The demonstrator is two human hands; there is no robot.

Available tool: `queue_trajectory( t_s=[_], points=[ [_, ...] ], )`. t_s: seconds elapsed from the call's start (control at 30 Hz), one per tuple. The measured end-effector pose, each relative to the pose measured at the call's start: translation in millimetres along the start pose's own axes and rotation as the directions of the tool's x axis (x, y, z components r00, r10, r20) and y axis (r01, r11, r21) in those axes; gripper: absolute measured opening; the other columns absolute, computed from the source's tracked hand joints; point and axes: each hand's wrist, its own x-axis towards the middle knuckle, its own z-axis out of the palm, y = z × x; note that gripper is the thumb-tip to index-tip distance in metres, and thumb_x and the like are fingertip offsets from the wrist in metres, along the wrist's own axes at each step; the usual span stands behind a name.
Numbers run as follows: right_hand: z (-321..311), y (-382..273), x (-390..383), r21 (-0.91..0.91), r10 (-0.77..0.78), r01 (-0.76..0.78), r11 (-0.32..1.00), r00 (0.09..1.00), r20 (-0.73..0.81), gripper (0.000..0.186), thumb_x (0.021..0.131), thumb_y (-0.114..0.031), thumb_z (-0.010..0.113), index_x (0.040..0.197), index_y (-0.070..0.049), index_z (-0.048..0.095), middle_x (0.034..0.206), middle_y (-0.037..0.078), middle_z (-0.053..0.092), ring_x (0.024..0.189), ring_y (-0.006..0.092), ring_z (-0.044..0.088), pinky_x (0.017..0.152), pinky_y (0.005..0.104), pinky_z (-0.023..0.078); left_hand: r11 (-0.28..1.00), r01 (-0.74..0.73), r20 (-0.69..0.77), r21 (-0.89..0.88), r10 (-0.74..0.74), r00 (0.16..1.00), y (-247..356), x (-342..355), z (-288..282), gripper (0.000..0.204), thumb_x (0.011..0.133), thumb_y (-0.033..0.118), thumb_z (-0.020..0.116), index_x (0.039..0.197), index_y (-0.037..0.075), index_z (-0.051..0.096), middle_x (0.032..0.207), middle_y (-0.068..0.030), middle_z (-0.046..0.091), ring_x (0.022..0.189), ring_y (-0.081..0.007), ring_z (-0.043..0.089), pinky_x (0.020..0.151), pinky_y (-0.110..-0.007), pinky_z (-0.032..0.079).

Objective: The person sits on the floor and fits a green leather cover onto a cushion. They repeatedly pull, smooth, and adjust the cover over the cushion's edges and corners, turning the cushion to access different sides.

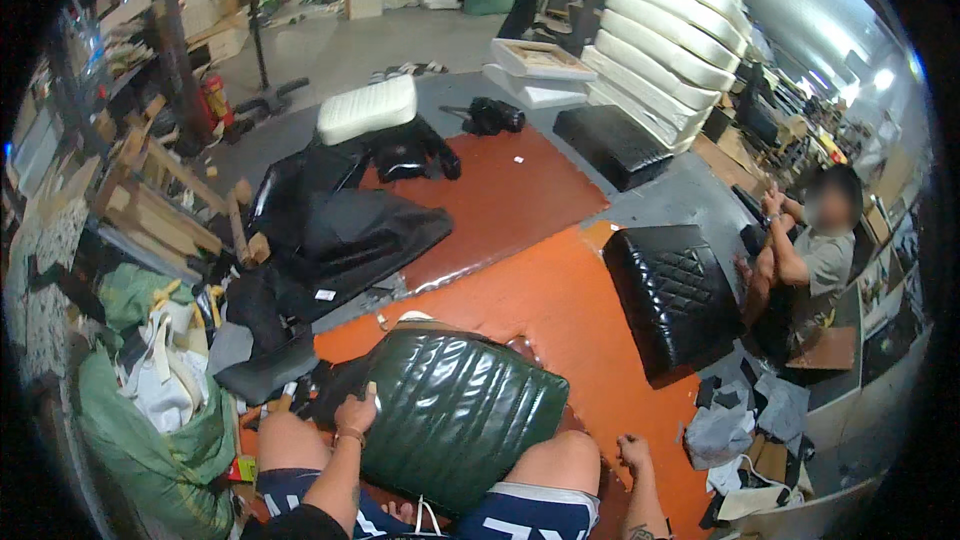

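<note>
A dark green, glossy seat cushion (455,410) with stitched ribs rests across my lap, between my bare knees. My left hand (352,415) is closed at its left edge, thumb upward, and a small pale, shiny bit shows beside the fingers. Away from the cushion, my right hand (633,452) hovers over the orange sheet (530,300) to the right of my knee. Its fingers are curled; whatever they may hold is too small to make out. The underside of the cushion is hidden.
A black quilted cushion (672,300) and a black box-shaped cushion (612,143) lie to the right. White foam pads (665,30) are stacked behind. Black sheeting (350,230) and a green sack (140,440) sit left. A co-worker (825,240) sits right, near scraps (725,425).
</note>
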Motion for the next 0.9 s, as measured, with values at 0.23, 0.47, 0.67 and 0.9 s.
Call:
queue_trajectory(
  t_s=[0.23, 0.47, 0.67, 0.9],
  points=[
    [149.1, -243.5, -12.7, -0.162, -0.562, 0.568, 0.807, 0.823, 0.084, 0.042, 0.097, -0.025, 0.077, 0.128, 0.003, 0.073, 0.113, 0.019, 0.079, 0.105, 0.0274, 0.075, 0.092, 0.0366, 0.058, 1.000, -0.019, 0.412, 0.006, 0.015, 0.911, -15.0, -32.0, -14.7, 0.105, 0.098, 0.084, 0.033, 0.113, -0.011, 0.076, 0.124, -0.0355, 0.070, 0.119, -0.0518, 0.067, 0.103, -0.055, 0.051],
    [346.1, -362.1, -87.1, -0.296, -0.652, 0.872, 0.390, 0.489, 0.580, 0.042, 0.092, -0.027, 0.079, 0.131, -0.013, 0.074, 0.138, 0.015, 0.070, 0.123, 0.0392, 0.067, 0.103, 0.0480, 0.055, 0.904, -0.323, -0.087, -0.280, 0.311, 0.946, 14.9, -20.5, -7.0, 0.052, 0.101, 0.055, 0.064, 0.104, 0.004, 0.073, 0.101, -0.0231, 0.074, 0.100, -0.0438, 0.070, 0.089, -0.053, 0.055],
    [390.7, -365.3, -97.2, -0.315, -0.573, 0.936, 0.157, 0.346, 0.743, 0.046, 0.084, -0.022, 0.079, 0.129, -0.013, 0.075, 0.124, 0.015, 0.072, 0.111, 0.0388, 0.070, 0.098, 0.0488, 0.057, 0.708, -0.621, -0.303, -0.337, 0.543, 0.783, 62.4, 34.5, -0.6, 0.040, 0.090, 0.038, 0.083, 0.112, 0.007, 0.073, 0.116, -0.0144, 0.064, 0.109, -0.0390, 0.064, 0.095, -0.048, 0.053],
    [383.5, -348.8, -103.0, -0.211, -0.750, 0.974, -0.080, 0.081, 0.657, 0.036, 0.080, -0.010, 0.077, 0.116, -0.015, 0.079, 0.108, 0.013, 0.069, 0.100, 0.0363, 0.067, 0.085, 0.0497, 0.056, 0.669, -0.717, -0.292, -0.195, 0.659, 0.693, 61.3, 51.6, 19.4, 0.047, 0.078, 0.035, 0.091, 0.107, 0.002, 0.073, 0.127, -0.0107, 0.062, 0.114, -0.0349, 0.063, 0.099, -0.046, 0.054]
  ],
)
